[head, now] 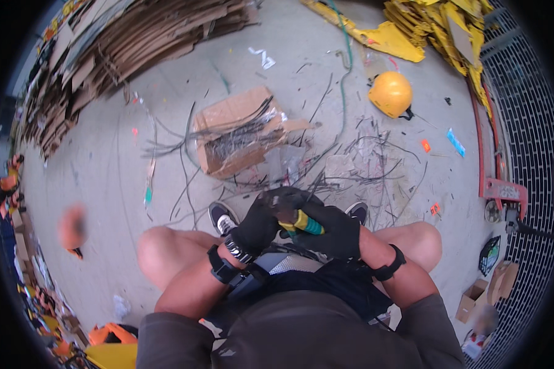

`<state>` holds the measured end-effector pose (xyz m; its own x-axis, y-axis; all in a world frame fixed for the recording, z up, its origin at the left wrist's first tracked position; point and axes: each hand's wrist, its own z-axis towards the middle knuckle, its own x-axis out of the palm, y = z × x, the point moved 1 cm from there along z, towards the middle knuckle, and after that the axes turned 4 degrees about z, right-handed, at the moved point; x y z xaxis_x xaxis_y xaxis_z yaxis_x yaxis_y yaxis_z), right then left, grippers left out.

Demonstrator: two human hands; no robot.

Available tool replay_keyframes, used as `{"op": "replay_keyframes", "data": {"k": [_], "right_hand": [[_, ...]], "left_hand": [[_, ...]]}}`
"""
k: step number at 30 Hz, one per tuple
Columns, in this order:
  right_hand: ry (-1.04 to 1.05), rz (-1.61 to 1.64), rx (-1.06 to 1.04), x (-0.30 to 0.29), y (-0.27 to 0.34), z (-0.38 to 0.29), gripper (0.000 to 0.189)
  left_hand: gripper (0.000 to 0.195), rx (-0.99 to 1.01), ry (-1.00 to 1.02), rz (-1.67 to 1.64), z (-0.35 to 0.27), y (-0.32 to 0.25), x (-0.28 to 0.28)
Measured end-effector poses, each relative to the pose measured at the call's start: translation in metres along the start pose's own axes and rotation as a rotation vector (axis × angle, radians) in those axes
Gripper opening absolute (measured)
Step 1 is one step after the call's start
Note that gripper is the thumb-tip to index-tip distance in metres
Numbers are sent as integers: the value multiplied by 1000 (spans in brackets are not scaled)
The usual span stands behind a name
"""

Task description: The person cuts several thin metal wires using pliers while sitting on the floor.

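My right hand point(334, 228), in a black glove, is closed around the yellow and green handles of a hand tool that looks like pliers point(304, 223). Its dark head points up and left, towards my left hand point(258, 221), also black-gloved. The left fingers are bent close to the tool's head; whether they pinch a thin piece is hidden. A thin dark cable point(315, 184) rises from between the hands. Just beyond them lies an open cardboard box point(233, 106) with dark cables and clear plastic in and across it. Many cut black cable pieces point(364, 177) are scattered to its right.
A yellow hard hat point(391, 94) lies on the concrete floor at upper right. Stacked flat cardboard point(166, 41) fills the upper left, yellow sheets point(436, 32) the upper right. A green cord point(344, 92) crosses the floor. A red metal frame point(503, 189) stands beside the right-hand mesh.
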<state>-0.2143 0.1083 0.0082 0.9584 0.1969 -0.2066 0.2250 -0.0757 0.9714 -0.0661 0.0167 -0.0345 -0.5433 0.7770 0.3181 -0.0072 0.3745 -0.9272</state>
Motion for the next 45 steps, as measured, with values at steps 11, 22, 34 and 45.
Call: {"op": "replay_keyframes", "data": {"k": [11, 22, 34, 45], "right_hand": [[-231, 498, 363, -3, -20, 8, 40], [-280, 215, 362, 0, -43, 11, 54], [-282, -208, 97, -11, -47, 8, 57], [-235, -271, 130, -13, -49, 1, 51]], "left_hand": [[24, 55, -445, -167, 11, -23, -14], [25, -128, -438, -44, 3, -29, -20], [20, -207, -358, 60, 9, -23, -17], [21, -298, -267, 184, 10, -17, -23]]}}
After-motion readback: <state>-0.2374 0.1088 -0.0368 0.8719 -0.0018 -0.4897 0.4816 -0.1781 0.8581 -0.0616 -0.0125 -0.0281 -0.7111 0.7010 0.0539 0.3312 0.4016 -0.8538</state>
